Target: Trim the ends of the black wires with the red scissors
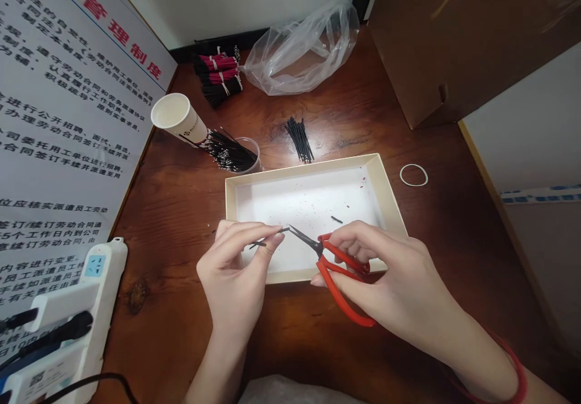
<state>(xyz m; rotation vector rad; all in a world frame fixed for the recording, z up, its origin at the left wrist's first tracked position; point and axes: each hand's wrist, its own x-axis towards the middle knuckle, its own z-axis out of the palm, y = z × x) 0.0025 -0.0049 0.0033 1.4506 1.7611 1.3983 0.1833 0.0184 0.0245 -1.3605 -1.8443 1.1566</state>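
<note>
Between the thumb and forefinger of my left hand [240, 258] is pinched a short black wire [259, 244]; its tip points toward the scissor blades. My right hand [385, 264] grips red-handled scissors [338, 283], fingers through the loops. The blade points meet the wire's end or lie just beside it; I cannot tell whether they touch. Both hands are over the near part of a shallow cream box [394, 204] with a white bottom. A small black offcut [336, 219] and tiny red bits lie inside it.
Behind the box lie a bundle of black wires [299, 140], a clear cup [254, 152] of wires, a paper cup [175, 116], tied red-and-black bundles [220, 77] and a plastic bag [302, 52]. A rubber band [413, 175] lies right; a power strip [102, 295] stands left.
</note>
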